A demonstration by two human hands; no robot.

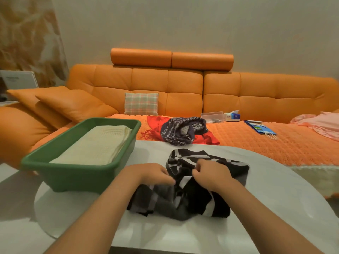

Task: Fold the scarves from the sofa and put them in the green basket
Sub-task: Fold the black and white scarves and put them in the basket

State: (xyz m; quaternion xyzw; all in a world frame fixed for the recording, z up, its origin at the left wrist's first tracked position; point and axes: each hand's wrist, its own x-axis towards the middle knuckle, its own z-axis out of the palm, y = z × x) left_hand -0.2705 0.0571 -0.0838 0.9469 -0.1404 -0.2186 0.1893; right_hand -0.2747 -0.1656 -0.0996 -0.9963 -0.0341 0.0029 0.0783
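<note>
White table (266, 180) near orange sofa (165, 85) | left hand (154, 174) and right hand (211, 176) both pinch black striped scarf (201, 202) | green basket (73, 173) at left holds folded cream scarf (95, 145)

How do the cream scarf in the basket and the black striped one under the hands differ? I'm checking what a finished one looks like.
The cream scarf lies folded flat in a neat rectangle inside the green basket; the black striped scarf sits crumpled on the white table. The cream one is plain and untouched; the black one has white and grey stripes, and both the left hand and right hand pinch it. Both are off the sofa.
</note>
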